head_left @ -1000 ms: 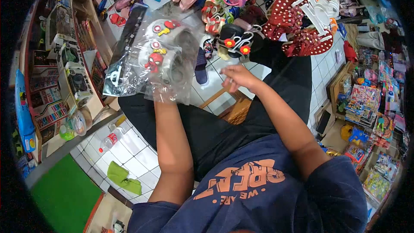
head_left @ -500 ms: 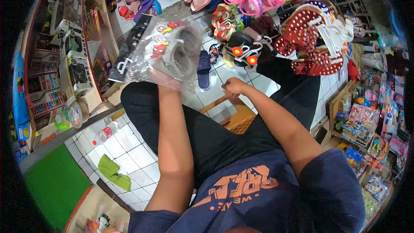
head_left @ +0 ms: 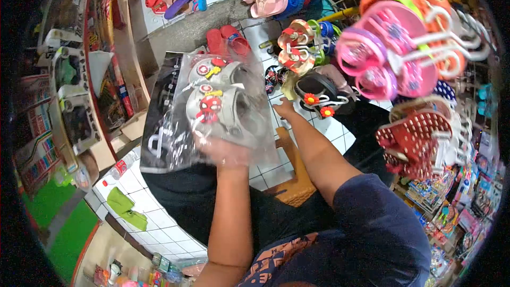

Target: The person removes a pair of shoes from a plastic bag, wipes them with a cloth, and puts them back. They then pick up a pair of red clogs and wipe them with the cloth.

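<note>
My left hand [head_left: 226, 151] is inside or beneath a clear plastic bag [head_left: 260, 143], closed around a pair of grey sandals [head_left: 234, 127]. The sandals carry red cartoon-figure and round shield charms on their straps. A black printed sheet or package [head_left: 159, 95] lies along the bag's left side, and a white hanger hook shows through at its lower edge. My right hand [head_left: 285, 110] is held low over the tiled floor, fingers apart, nothing visible in it. Just to its right are black sandals [head_left: 313, 90] with red flowers, on white hangers.
Pink sandals [head_left: 398, 48] on hangers and red polka-dot shoes [head_left: 417, 146] crowd the right. Red slippers [head_left: 228, 40] sit beyond the bag. A wooden stool [head_left: 292, 180] stands between my legs. Shelves [head_left: 117, 74] line the left; a green cloth [head_left: 127, 210] lies on the floor.
The bagged sandals have come lower and closer to me. My right hand has shifted forward toward the black sandals, its fingers loosening. The view has turned, and red slippers now show beyond the bag.
</note>
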The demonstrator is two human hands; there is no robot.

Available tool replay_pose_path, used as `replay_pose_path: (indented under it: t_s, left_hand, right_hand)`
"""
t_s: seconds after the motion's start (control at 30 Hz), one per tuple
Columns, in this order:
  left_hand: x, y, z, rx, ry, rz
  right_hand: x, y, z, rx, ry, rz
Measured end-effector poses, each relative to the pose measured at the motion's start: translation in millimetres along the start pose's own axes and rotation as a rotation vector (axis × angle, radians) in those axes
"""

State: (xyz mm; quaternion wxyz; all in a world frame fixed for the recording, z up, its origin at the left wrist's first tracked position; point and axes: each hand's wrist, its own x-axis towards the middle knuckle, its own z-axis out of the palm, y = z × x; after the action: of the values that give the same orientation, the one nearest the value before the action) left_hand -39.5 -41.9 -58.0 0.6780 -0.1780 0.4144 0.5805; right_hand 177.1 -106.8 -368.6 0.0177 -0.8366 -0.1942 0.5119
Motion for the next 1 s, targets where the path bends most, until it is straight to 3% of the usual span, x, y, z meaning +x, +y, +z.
replay_pose_path:
  t_s: [0.07, 0.13, 0.27, 0.43, 0.5, 0.53, 0.6, 0.7, 0.8, 0.87, 0.97, 1.0]
  left_hand:
    - [-17, 7, -1, -0.018, 0.072, -0.066]
    - [-18, 7, 2, -0.023, 0.124, -0.105]
    - [-16, 7, 8, 0.029, 0.192, -0.079]
    - [-12, 8, 17, 0.103, 0.276, -0.028]
    - [-11, 8, 21, 0.134, 0.316, -0.007]
    - [-10, 8, 23, 0.147, 0.331, 0.003]
    - [-9, 8, 26, 0.169, 0.347, 0.023]
    - [-8, 9, 31, 0.199, 0.345, 0.064]
    - [-10, 10, 35, 0.215, 0.319, 0.122]
    - [-15, 13, 36, 0.205, 0.284, 0.154]
    - [-7, 20, 23, 0.068, 0.081, 0.1]
    - [-3, 23, 24, 0.057, 0.056, 0.114]
  right_hand:
    - [33, 7, 8, -0.106, 0.12, -0.079]
    - [48, 4, 7, -0.119, 0.106, -0.038]
    - [84, -5, 10, -0.034, 0.185, -0.035]
    - [111, -17, 16, -0.194, 0.256, -0.082]
    - [98, -28, 15, -0.14, 0.287, -0.07]
    - [95, -35, 9, -0.188, 0.181, -0.03]
    - [72, -35, 8, -0.019, 0.327, -0.22]
    - [90, -1, 24, -0.129, 0.462, -0.132]
    - [29, -17, 6, -0.004, 0.426, -0.195]
    - [40, 21, 34, -0.25, 0.832, -0.532]
    - [-22, 0, 19, -0.266, 0.923, -0.687]
    - [-38, -6, 16, -0.089, 0.8, -0.653]
